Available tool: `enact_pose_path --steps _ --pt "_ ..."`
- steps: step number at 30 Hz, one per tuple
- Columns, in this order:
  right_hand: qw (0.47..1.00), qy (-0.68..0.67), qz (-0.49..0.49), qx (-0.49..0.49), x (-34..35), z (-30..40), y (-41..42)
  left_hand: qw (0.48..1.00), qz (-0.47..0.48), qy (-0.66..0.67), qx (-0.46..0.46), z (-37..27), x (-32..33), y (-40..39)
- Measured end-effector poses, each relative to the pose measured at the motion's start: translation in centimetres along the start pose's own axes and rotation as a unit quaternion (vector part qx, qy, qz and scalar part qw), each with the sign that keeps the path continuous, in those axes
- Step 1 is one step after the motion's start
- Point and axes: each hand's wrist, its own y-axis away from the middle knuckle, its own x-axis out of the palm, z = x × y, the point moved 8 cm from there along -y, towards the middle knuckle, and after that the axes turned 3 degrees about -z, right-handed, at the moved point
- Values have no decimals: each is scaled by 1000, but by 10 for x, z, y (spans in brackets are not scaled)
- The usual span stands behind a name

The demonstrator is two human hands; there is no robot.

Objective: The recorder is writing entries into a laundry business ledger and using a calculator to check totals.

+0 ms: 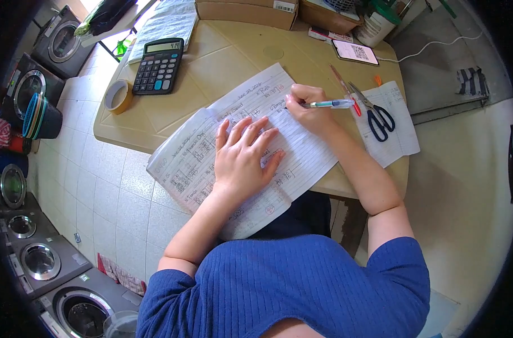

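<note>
An open lined notebook with handwriting lies slanted over the near edge of a yellow plastic table. Flat on its pages rests my left hand, fingers spread, holding nothing. My right hand grips a clear-barrelled pen, its tip at the right-hand page. Right of that hand lie a red pen and scissors with dark handles, the scissors on a loose written sheet. A black calculator and a roll of tape are at the table's left.
Cardboard boxes, a phone on a white cable and a green-lidded tub stand along the far side. Front-loading washing machines line the left, beyond the tiled floor. Stacked baskets stand there too.
</note>
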Motion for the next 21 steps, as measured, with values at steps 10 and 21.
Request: enact_pose_path --steps 10,21 --pt "934 -315 -59 159 -7 -38 -3 1000 -3 1 -2 -1 -2 1" --pt "962 -229 5 148 -26 -14 3 1000 -9 -6 -1 -1 -1 0"
